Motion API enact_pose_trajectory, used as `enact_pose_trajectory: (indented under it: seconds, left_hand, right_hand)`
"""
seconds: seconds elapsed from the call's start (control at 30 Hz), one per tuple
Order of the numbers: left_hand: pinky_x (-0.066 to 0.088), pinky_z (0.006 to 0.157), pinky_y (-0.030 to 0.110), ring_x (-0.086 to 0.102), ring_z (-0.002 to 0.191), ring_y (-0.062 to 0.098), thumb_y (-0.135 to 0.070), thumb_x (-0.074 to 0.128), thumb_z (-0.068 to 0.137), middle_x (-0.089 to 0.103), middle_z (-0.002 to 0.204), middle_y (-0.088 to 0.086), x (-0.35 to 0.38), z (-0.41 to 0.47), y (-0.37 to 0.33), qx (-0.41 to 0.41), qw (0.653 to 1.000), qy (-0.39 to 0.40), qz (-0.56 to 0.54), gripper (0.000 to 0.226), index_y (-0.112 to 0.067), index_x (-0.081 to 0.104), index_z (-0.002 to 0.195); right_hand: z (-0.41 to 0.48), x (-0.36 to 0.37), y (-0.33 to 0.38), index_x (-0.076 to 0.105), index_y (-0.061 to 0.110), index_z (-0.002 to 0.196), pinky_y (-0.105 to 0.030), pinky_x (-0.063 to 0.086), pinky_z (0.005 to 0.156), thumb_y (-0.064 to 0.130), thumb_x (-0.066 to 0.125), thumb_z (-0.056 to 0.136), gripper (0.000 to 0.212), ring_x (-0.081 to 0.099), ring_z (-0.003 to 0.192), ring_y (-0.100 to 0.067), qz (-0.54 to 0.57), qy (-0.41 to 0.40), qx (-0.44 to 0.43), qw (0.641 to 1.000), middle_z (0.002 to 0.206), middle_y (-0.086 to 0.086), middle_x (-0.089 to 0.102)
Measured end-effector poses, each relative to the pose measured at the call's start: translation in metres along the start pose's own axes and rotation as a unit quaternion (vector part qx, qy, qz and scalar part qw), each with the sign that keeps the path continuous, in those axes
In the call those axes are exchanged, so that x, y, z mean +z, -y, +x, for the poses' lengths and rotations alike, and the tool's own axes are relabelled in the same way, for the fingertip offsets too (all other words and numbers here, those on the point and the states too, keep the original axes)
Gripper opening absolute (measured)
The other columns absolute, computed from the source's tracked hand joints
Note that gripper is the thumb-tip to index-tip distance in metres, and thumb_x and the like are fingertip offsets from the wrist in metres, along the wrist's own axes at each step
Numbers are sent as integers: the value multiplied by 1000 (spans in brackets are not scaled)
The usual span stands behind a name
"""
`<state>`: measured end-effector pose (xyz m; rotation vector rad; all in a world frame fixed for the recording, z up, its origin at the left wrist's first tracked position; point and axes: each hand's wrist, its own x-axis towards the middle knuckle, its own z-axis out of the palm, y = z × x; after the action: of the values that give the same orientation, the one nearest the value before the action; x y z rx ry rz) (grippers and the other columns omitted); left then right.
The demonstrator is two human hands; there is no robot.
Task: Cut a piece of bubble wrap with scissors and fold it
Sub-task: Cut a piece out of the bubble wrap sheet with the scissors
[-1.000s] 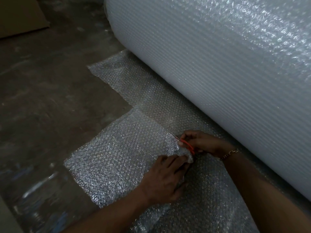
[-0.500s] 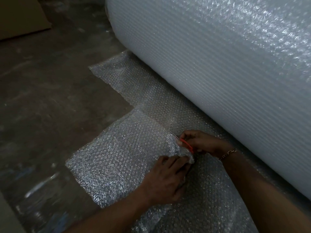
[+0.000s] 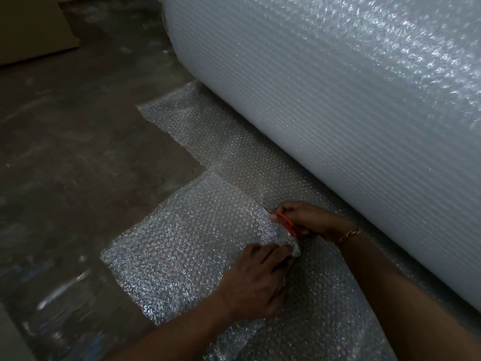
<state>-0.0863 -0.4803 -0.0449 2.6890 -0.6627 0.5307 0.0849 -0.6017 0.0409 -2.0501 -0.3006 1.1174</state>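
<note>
A sheet of bubble wrap [image 3: 179, 246] lies unrolled on the floor in front of a huge bubble wrap roll [image 3: 338, 105]. My right hand [image 3: 307, 220] grips red-handled scissors [image 3: 285, 221] whose thin blades point up-left along a cut line in the sheet. Just below them, my left hand [image 3: 257, 282] pinches the raised cut edge of the sheet with its fingers. The partly cut piece lies to the left of the scissors. Most of the blades are hidden by the wrap.
The dark concrete floor [image 3: 78, 152] stretches to the left. A cardboard sheet [image 3: 31, 29] lies at the top left corner. The roll fills the whole right and upper side. A narrower strip of wrap [image 3: 197, 126] runs along the roll's base.
The scissors and my right hand have crept slightly up-left along the cut. My left hand stays on the lifted edge, almost unmoved.
</note>
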Motion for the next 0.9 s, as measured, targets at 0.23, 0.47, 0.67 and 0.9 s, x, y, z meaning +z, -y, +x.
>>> enact_pose_trajectory:
  seconds: [0.23,0.47,0.67,0.9]
  left_hand:
    - [47,93,42,53,123,24,-48,61,91,52,146,6,-1,1,-1,-1,1000,-2,1,56,-12,59,135]
    - [45,94,41,52,121,23,-49,60,91,52,145,6,-1,0,0,3,1000,0,6,56,-13,61,134]
    - [46,93,41,54,120,24,-49,61,91,53,145,6,-1,0,0,3,1000,4,3,56,-13,60,134]
    - [47,93,42,54,121,24,-49,59,92,50,147,6,-1,1,0,-3,1000,12,0,56,-13,60,135]
  right_hand:
    - [3,-4,-7,61,15,91,-15,30,42,21,72,92,12,43,47,-1,9,19,-28,999,61,7,53]
    - [6,-3,2,57,19,84,-16,28,38,31,67,95,20,40,37,-1,-3,8,4,1000,49,9,53]
    - [11,-2,-2,59,16,90,-17,28,39,32,70,93,20,39,39,-4,-14,7,-5,1000,51,9,51]
    - [12,-6,-9,64,17,92,-17,33,44,27,74,90,14,46,49,-2,3,29,-32,999,61,10,56]
